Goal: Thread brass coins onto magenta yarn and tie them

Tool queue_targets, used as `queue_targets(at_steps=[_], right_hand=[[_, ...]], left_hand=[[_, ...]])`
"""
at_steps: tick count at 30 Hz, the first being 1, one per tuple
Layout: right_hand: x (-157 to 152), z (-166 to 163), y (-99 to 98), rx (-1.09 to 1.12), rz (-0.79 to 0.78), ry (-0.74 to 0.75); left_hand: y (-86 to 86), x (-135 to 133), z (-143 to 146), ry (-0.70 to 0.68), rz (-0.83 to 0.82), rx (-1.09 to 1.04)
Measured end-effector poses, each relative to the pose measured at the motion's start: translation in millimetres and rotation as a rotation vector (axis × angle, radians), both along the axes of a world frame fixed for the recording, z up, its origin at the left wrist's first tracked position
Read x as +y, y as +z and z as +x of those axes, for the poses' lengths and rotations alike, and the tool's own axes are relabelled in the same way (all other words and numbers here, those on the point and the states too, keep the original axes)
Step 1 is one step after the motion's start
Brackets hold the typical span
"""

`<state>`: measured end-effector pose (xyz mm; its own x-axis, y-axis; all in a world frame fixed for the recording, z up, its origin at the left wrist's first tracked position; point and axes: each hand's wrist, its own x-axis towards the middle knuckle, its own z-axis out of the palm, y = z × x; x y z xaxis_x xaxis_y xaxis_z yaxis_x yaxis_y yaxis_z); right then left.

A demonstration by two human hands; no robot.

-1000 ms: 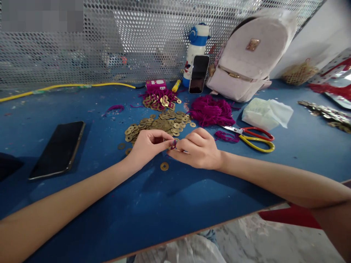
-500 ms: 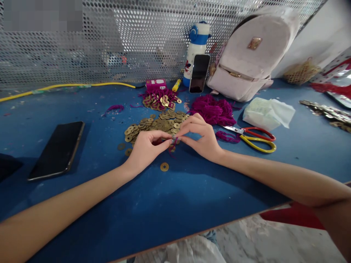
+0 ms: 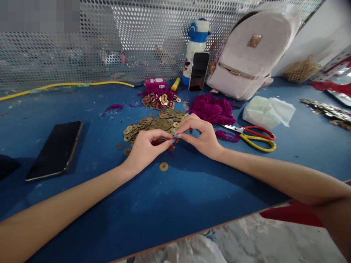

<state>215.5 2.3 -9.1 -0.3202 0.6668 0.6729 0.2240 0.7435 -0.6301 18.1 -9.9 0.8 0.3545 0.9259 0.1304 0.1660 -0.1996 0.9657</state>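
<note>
My left hand (image 3: 146,148) and my right hand (image 3: 201,135) meet fingertip to fingertip over the blue table (image 3: 175,197). Both pinch a short piece of magenta thread (image 3: 172,144) between them, with what looks like a coin on it. Just behind the fingers lies a heap of brass coins with holes (image 3: 157,124). One loose coin (image 3: 163,166) lies in front of my left hand. A bundle of magenta thread (image 3: 211,109) sits behind my right hand.
Red and yellow scissors (image 3: 252,137) lie right of my right hand. A black phone (image 3: 55,149) lies at the left. At the back stand a bottle (image 3: 196,44), a propped phone (image 3: 199,71), a pale backpack (image 3: 252,54) and threaded coins (image 3: 159,98). White tissue (image 3: 267,111) lies at right.
My right hand has lifted and turned, going from a low fist by my left hand to raised fingers pinching the thread a little farther back. My left hand has barely moved.
</note>
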Motion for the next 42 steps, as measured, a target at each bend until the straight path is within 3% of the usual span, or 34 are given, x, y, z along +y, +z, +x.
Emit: queue_targets(at_steps=[10,29,36,42], right_hand=[[5.7,0.5,-1.1,-0.048,-0.201,0.01],[4.6,0.2,0.7,-0.043,-0.228,0.081],[8.4,-0.3,-1.3,-0.003,-0.426,0.253],[9.1,-1.3,-0.7,0.053,-0.571,0.315]], left_hand=[[-1.7,-0.2,-3.1,0.051,0.059,-0.037],[-1.2,0.2,-5.1,0.031,0.073,0.04],[-2.6,2.3,-5.4,-0.007,0.047,-0.001],[-2.5,2.5,-5.3,0.003,0.022,-0.023]])
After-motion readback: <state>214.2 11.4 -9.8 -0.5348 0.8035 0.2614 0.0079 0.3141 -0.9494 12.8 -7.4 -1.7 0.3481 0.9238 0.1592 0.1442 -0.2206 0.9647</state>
